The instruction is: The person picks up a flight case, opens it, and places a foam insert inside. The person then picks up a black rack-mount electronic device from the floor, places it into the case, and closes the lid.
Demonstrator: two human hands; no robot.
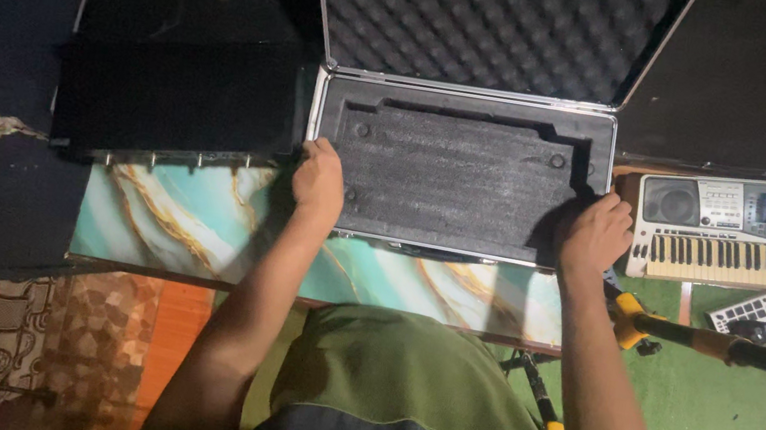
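Observation:
An open hard case [465,104] with metal edges lies on a turquoise marble-patterned table [190,222]. Its base holds dark grey foam [455,170] cut to a rectangular recess with nothing in it. The raised lid [493,19] is lined with egg-crate foam. My left hand [320,178] grips the case's front left corner, fingers curled over the edge. My right hand [595,235] holds the front right corner in the same way.
A black case [174,93] lies left of the open one. An electronic keyboard [754,235] and small pad controllers [761,314] sit at the right on green carpet. A black and yellow stand [708,342] crosses below my right arm. Patterned rug at lower left.

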